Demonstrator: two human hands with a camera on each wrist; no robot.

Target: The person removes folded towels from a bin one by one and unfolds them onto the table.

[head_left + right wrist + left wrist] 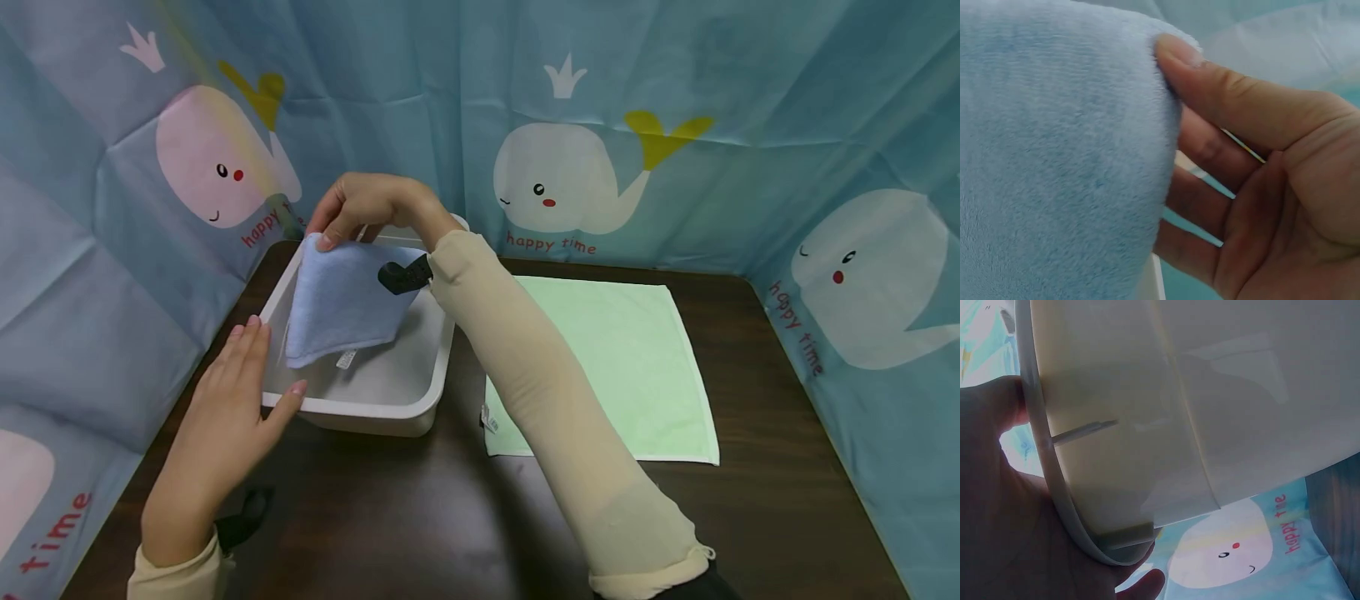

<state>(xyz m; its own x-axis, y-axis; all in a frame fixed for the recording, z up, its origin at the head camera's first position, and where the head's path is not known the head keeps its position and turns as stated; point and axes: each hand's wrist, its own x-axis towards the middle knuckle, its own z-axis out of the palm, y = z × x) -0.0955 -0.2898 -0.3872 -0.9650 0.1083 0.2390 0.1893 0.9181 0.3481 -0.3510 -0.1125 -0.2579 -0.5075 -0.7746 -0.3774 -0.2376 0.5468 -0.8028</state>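
My right hand (371, 204) pinches a folded light-blue towel (345, 300) by its upper left corner, thumb on the near side. The towel hangs inside a white plastic bin (360, 408), with a small white label (347, 359) poking out at its lower edge. In the right wrist view, the thumb presses the edge of the fuzzy cloth (1060, 144). My left hand (225, 408) rests at the bin's near left corner, fingers straight along the left rim and thumb at the front rim. The left wrist view shows the bin's outer wall (1241, 406) close up.
A pale green towel (630, 367) lies flat on the dark wooden table (420, 517) right of the bin, partly covered by the right forearm. A blue curtain (420, 83) with whale prints surrounds the table at the back and sides.
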